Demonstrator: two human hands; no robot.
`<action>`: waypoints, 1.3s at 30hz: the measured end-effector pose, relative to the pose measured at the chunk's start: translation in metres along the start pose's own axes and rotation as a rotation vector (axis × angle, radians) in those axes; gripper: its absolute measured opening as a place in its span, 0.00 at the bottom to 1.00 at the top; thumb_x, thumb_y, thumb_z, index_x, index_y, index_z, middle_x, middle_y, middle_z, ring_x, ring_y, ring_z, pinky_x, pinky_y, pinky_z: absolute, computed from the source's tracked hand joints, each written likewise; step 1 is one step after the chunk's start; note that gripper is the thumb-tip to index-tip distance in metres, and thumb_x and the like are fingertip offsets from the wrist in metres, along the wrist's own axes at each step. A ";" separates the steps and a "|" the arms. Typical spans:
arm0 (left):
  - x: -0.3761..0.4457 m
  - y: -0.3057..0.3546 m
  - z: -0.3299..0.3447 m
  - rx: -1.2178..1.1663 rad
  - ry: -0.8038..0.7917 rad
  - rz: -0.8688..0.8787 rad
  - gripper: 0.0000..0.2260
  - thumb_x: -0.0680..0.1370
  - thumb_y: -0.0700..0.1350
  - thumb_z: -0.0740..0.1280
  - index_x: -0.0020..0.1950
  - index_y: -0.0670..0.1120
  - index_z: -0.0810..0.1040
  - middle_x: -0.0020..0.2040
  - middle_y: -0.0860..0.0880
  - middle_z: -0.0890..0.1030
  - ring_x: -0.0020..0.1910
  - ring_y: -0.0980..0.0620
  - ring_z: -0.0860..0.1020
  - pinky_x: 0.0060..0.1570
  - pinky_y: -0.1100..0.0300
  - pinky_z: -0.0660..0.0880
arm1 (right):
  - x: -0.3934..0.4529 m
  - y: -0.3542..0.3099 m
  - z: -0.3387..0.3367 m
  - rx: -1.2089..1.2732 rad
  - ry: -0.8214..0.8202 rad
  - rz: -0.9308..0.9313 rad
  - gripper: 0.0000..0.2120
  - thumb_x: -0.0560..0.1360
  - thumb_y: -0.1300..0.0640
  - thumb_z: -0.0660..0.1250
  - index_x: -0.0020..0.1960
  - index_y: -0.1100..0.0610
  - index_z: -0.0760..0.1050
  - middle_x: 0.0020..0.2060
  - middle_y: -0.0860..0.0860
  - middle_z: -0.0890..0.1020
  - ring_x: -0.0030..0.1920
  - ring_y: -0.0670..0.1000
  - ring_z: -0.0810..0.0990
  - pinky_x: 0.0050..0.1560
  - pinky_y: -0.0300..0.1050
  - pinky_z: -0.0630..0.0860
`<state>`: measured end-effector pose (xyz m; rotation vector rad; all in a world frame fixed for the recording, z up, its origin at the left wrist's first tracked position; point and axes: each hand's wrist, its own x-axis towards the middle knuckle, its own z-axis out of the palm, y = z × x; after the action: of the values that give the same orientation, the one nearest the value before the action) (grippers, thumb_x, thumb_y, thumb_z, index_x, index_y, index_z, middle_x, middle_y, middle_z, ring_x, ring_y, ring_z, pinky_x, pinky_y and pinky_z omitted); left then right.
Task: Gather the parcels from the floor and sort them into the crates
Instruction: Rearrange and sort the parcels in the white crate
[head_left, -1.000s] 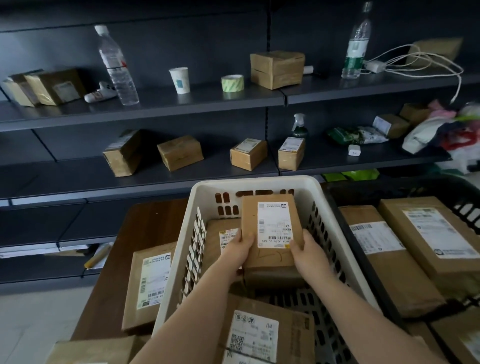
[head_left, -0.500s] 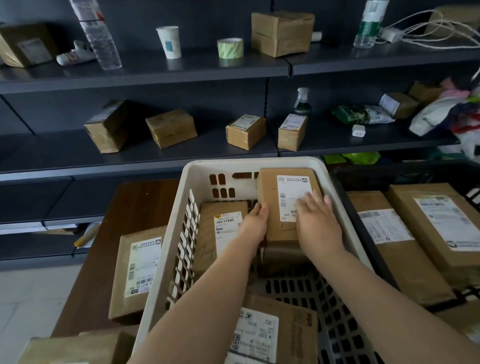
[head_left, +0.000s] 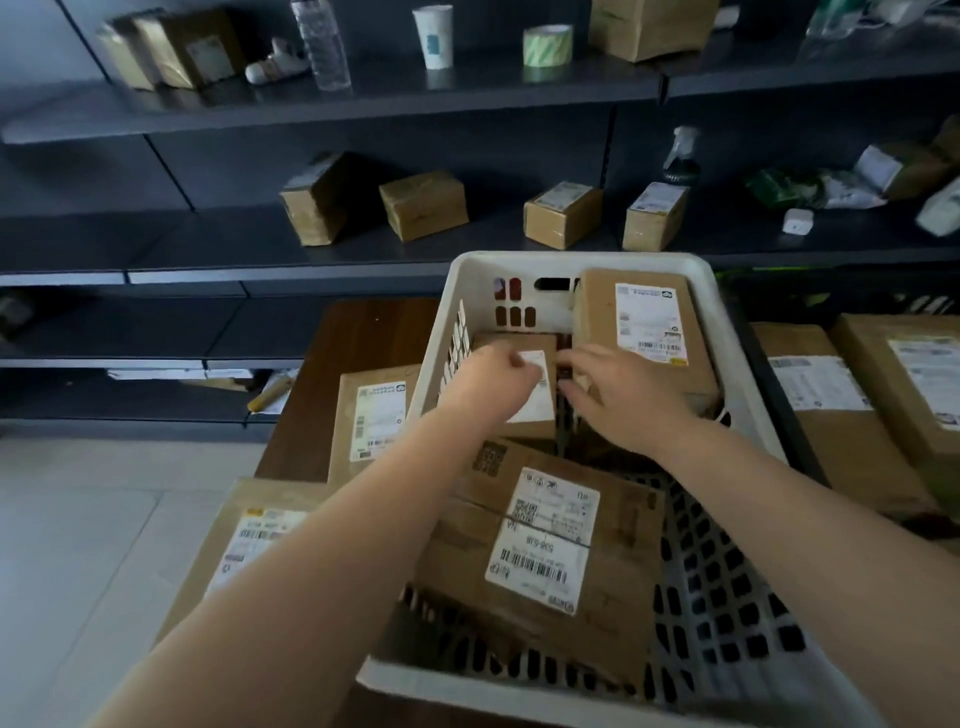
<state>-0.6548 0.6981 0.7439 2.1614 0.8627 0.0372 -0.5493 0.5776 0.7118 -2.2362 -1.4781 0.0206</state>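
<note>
Sorting step: inside the white crate (head_left: 571, 262), left hand (head_left: 493, 379) rests on a small parcel (head_left: 524, 395); right hand (head_left: 623, 400) hovers spread, empty. Next, probably seat that parcel flat.

2 crates are showing: 1 white crate (head_left: 582, 262) & 1 black crate (head_left: 775, 395). 3 parcels are sitting in the white crate: tall parcel (head_left: 597, 322), small parcel (head_left: 519, 345), big parcel (head_left: 618, 530). 2 table parcels (head_left: 374, 415) (head_left: 249, 535) are lying left of it. 2 more parcels (head_left: 810, 395) (head_left: 914, 384) are showing in the black crate. Shelf boxes: 5 are sitting on the mid shelf (head_left: 423, 205), 3 on the top shelf (head_left: 649, 26). 1 ea. are standing there: paper cup (head_left: 432, 36), tape roll (head_left: 546, 45), water bottle (head_left: 321, 44), spray bottle (head_left: 680, 156).
</note>
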 end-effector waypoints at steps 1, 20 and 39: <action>-0.015 -0.004 0.000 0.133 -0.027 -0.028 0.09 0.76 0.48 0.60 0.47 0.44 0.74 0.45 0.45 0.78 0.41 0.50 0.76 0.41 0.58 0.74 | -0.007 -0.010 0.004 0.053 -0.125 0.030 0.20 0.75 0.45 0.62 0.64 0.51 0.72 0.59 0.48 0.78 0.55 0.50 0.76 0.50 0.47 0.75; -0.083 -0.039 0.032 -0.125 0.063 -0.365 0.23 0.78 0.38 0.57 0.71 0.38 0.56 0.65 0.37 0.71 0.62 0.39 0.72 0.59 0.51 0.70 | -0.069 -0.008 0.029 0.543 -0.445 0.708 0.19 0.68 0.42 0.71 0.56 0.49 0.76 0.55 0.50 0.81 0.52 0.50 0.78 0.58 0.47 0.73; 0.070 -0.029 0.021 0.389 0.020 -0.051 0.25 0.77 0.39 0.58 0.74 0.44 0.58 0.76 0.45 0.55 0.75 0.45 0.52 0.74 0.45 0.47 | 0.040 -0.017 0.069 -0.133 -0.316 0.365 0.43 0.75 0.44 0.64 0.76 0.52 0.38 0.76 0.52 0.38 0.74 0.63 0.40 0.70 0.57 0.61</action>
<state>-0.6112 0.7391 0.6926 2.4998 1.0017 -0.1460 -0.5647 0.6434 0.6658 -2.6814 -1.2230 0.4189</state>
